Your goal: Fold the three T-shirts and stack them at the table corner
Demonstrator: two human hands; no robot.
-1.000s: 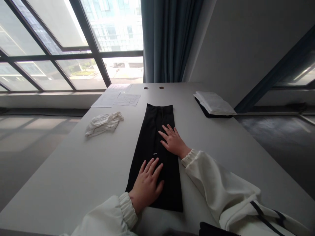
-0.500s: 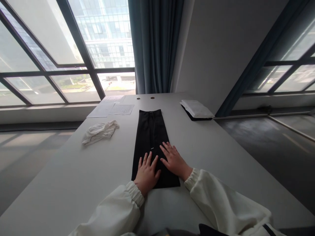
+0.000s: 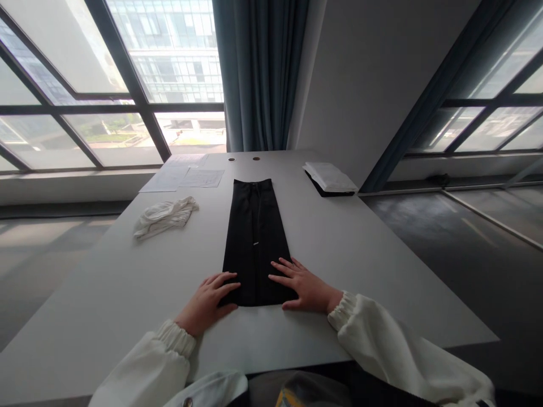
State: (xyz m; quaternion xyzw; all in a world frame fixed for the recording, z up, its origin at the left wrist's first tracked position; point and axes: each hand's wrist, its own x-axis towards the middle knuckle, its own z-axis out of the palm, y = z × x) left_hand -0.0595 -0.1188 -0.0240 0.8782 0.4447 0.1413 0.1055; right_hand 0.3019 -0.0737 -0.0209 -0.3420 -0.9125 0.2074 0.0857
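A black garment (image 3: 254, 226) lies flat and lengthwise on the white table, its waistband at the far end and its wider edge towards me. It looks like a skirt or folded trousers; I cannot tell which. Down its middle runs a dark cord with a small pale tip. My left hand (image 3: 207, 299) rests at the near left corner, fingers spread over the cloth. At the near right corner, my right hand (image 3: 303, 287) lies with fingers stretched out on the fabric and the thumb by the lower edge. Neither hand grips anything.
On the table (image 3: 360, 271), a crumpled white cloth (image 3: 165, 216) lies to the left, with paper sheets (image 3: 201, 178) behind it. A white folded stack (image 3: 331, 178) on something black sits at the far right. A blue curtain (image 3: 261, 73) hangs beyond the far edge.
Both hands have come towards me along the garment. My left hand has moved off its middle to the left corner, my right hand to the right corner. The camera view has shifted.
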